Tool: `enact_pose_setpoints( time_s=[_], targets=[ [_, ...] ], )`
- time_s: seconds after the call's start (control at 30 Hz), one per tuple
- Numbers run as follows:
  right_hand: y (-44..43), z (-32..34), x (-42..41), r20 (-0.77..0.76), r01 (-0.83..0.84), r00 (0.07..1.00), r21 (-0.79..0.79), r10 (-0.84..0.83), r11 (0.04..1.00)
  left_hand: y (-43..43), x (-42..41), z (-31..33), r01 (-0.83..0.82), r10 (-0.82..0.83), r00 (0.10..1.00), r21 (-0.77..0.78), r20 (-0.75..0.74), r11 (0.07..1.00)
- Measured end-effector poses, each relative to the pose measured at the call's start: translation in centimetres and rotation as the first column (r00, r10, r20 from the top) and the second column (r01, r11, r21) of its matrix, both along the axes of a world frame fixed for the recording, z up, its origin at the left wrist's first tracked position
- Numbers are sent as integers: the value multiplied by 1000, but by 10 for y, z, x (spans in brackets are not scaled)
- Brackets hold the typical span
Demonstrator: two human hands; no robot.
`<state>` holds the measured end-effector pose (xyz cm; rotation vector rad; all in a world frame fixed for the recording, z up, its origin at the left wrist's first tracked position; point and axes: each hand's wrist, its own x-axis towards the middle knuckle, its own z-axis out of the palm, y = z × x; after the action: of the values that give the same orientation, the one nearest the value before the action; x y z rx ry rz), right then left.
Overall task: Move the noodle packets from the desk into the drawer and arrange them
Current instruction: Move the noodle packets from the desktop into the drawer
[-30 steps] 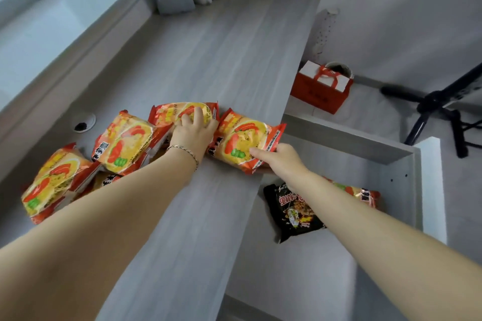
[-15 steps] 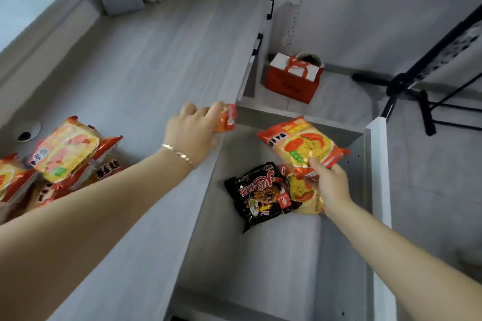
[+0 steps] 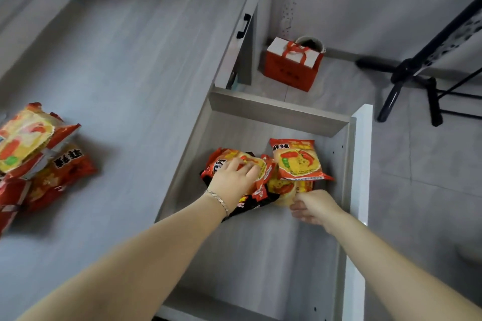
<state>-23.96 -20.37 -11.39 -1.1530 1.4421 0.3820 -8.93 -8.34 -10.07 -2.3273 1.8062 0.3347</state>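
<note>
Grey wood-grain desk (image 3: 125, 65) fills the left of my view, and its open drawer (image 3: 276, 112) sits pulled out to the right over a tiled floor, where a red gift bag (image 3: 292, 68) stands near the wall. I have both hands down in the drawer. My left hand (image 3: 234, 177) lies palm-down on a red-and-yellow packet (image 3: 260, 164), fingers spread and pressing on its top more than wrapping it; I judge that flattens it onto the black packet (image 3: 250, 203) beneath so the pile sits level. My right hand (image 3: 313, 206) is loosely curled at the near edge of a yellow packet (image 3: 284, 190); whether it pinches that edge I cannot tell. Another chilli-printed packet (image 3: 300, 161) lies on top, just beyond my right hand and touching neither hand. Back on the desk, well apart from both hands, a heap of remaining packets (image 3: 39, 154) waits at the left edge, so I judge the job partway done.
</note>
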Motion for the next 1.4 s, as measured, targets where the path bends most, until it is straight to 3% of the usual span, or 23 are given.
enact_pose_setpoints(
  time_s=[0.1,0.2,0.27,0.4,0.57,0.77,0.83,0.93,1.1,1.2,1.27,1.33,1.4],
  targets=[
    [-2,4,1,45,-102,993,-134,109,986,0,-3,-13,-36,79,986,280,-144,959],
    [3,10,9,100,-168,976,-230,196,958,-2,-4,-9,-93,203,947,391,-250,916],
    [11,18,20,133,-217,956,-277,261,936,0,0,7,-186,294,912,352,-285,917],
    [37,44,57,184,-301,901,-387,393,871,24,25,53,-350,342,908,10,-243,937],
    [89,78,125,295,-336,830,-412,473,847,91,89,94,-497,474,867,-347,-156,795],
    [169,93,211,330,-473,690,-468,644,747,183,166,110,-713,737,658,-186,152,676],
    [195,91,236,290,-517,675,-470,678,716,208,181,108,-742,739,638,-82,216,665],
    [231,82,264,209,-589,674,-427,709,686,230,193,102,-753,740,643,-12,197,658],
    [256,65,291,213,-496,793,-319,571,807,237,201,98,-735,733,671,-23,115,677],
    [253,58,292,314,-397,832,-239,457,886,240,202,98,-706,711,698,-90,85,703],
    [250,66,286,442,-286,831,-184,339,940,241,201,99,-669,694,719,-239,33,704],
    [242,82,277,541,-128,822,-130,178,983,241,198,101,-632,663,742,-434,-100,642],
    [228,93,262,581,-52,792,-241,187,969,235,192,104,-612,612,762,-547,-213,571]
  ],
)
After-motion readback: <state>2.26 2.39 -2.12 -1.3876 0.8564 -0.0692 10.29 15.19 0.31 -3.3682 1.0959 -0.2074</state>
